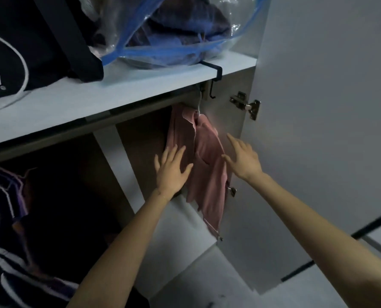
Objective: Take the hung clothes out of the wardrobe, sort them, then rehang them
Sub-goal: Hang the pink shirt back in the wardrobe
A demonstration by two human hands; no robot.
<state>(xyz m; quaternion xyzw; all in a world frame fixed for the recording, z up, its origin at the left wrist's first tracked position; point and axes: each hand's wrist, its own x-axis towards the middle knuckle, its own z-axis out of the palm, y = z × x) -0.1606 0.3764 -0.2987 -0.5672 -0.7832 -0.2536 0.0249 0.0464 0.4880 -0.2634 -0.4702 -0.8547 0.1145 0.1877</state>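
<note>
A pink garment (207, 156) hangs from the rail (96, 124) under the wardrobe shelf, at the right end of the compartment. My left hand (170, 167) is stretched out with fingers spread, just left of the garment's lower part. My right hand (244, 160) is spread open on the garment's right side, near the wardrobe's side wall. Neither hand holds anything. The hanger's top is mostly hidden under the shelf.
The white shelf (118, 92) above carries a dark bag (29, 45) and a clear blue-trimmed storage bag (176, 32) of clothes. A black hook (214, 85) clips to the shelf edge. Dark striped clothes (5, 218) hang at lower left. The open door (318, 107) stands right.
</note>
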